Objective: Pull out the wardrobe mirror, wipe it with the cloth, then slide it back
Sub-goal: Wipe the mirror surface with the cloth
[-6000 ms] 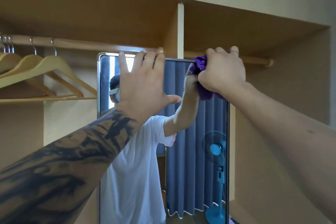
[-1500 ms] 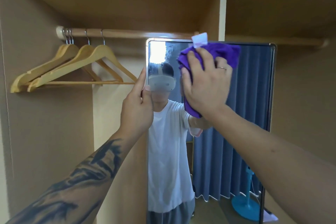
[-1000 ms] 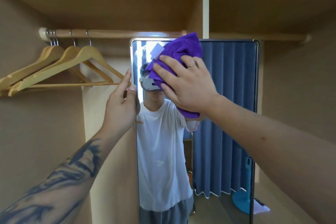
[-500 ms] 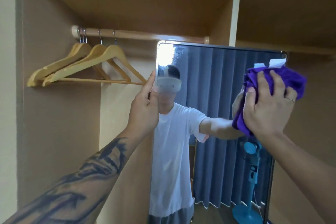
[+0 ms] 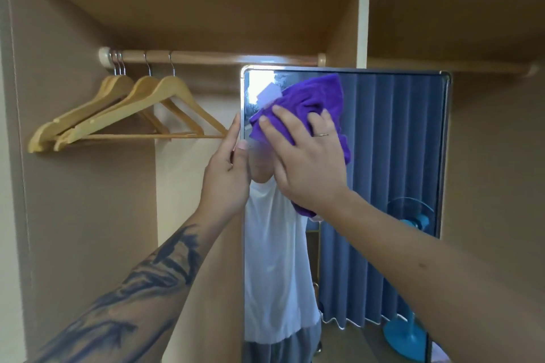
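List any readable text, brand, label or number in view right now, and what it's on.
No text can be read anywhere in this view.
White tag on the purple cloth: the tag looks blank or too blurred to read.
Mirror, wooden hangers and wardrobe panels: no markings visible.
Reflected blue fan: no legible brand.

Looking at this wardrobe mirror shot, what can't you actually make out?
Head view only:
- Tall silver-framed mirror: bottom cut off by the picture's lower edge.
- Glass under the purple cloth: covered by the cloth and the right hand.
- Left hand grip on the frame: fingertips hidden behind the edge.
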A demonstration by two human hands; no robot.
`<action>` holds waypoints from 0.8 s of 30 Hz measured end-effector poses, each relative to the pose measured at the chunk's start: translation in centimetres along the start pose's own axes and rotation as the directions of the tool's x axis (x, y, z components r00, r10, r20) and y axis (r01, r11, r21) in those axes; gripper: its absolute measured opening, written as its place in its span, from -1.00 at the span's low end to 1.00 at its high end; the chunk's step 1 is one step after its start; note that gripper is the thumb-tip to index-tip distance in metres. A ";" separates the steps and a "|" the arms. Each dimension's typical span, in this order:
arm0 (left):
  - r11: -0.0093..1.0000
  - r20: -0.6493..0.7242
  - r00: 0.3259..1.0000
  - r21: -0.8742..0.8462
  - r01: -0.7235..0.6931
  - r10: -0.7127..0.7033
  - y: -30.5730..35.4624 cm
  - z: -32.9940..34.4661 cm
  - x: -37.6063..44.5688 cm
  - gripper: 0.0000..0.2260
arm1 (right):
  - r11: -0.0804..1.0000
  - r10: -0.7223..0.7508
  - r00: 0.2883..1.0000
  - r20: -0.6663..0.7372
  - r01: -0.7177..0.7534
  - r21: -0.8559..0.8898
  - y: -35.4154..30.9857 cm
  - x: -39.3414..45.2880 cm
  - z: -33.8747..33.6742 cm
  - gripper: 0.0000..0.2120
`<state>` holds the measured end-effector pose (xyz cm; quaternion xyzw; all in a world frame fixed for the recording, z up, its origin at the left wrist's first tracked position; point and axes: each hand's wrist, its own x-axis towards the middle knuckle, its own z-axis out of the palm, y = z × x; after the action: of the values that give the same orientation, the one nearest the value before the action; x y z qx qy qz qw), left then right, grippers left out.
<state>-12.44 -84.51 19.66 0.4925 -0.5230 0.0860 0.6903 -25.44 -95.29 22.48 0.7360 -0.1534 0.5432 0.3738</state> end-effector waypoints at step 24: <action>1.000 0.041 0.999 -0.004 0.018 -0.017 0.0 -0.3 -0.1 -0.56 | 0.797 0.604 0.796 -0.029 -0.602 0.057 7.9 -7.9 0.2 -0.46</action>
<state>-12.23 -84.25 19.58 0.4973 -0.5328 0.0689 0.6812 -33.16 -102.15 18.24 0.6444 -0.3589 0.6539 0.1686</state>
